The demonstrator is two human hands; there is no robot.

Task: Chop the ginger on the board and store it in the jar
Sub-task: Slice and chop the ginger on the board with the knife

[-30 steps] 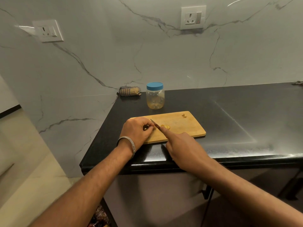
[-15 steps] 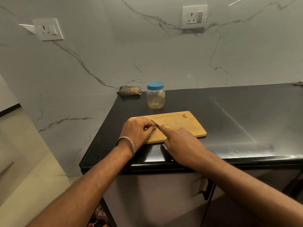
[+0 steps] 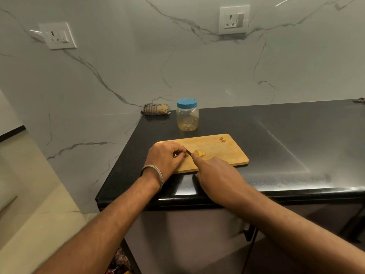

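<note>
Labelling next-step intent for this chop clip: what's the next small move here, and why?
Probably another downward slice. The right hand holds the knife with its blade against the ginger piece the left hand pins on the board. Only a few slices lie cut, and the jar behind the board has its blue lid on.

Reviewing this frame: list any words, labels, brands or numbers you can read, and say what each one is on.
Bracelet on the left wrist: engraved characters are there, too small and blurred to read.
Jar with the blue lid: no label visible.
Two wall sockets: no readable marking.
Cutting board: no text.
</note>
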